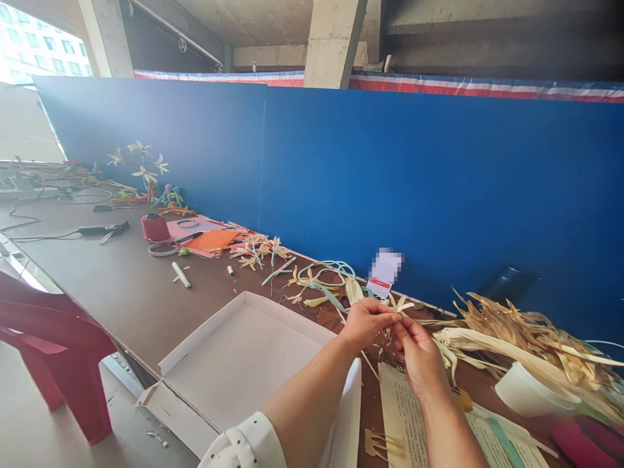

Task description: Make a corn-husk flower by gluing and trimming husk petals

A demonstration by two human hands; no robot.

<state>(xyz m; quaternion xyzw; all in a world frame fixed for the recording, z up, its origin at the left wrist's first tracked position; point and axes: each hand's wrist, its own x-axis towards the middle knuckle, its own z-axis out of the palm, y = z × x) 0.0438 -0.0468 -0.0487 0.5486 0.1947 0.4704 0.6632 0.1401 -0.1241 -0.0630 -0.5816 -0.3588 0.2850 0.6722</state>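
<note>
My left hand [366,322] and my right hand [419,351] meet at their fingertips above the table, both in a pinch. Right at the fingertips shows a small pale husk flower [402,304] with narrow pointed petals; my fingers hide its base. Under my right forearm lies a printed sheet [397,409]. An open white cardboard box [253,364] sits to the left of my left forearm. Just beyond my hands are folded pale husks [355,290] and a card [385,270] leaning on the blue panel, its upper part blurred out.
Dry corn husks [517,325] are heaped at the right, beside a white tub [533,390]. Along the blue panel [414,182] lie husk flowers [256,250], orange paper [212,240] and a red thread spool [155,227]. A glue gun [103,229] rests farther left. A red chair [63,351] stands by the table's edge.
</note>
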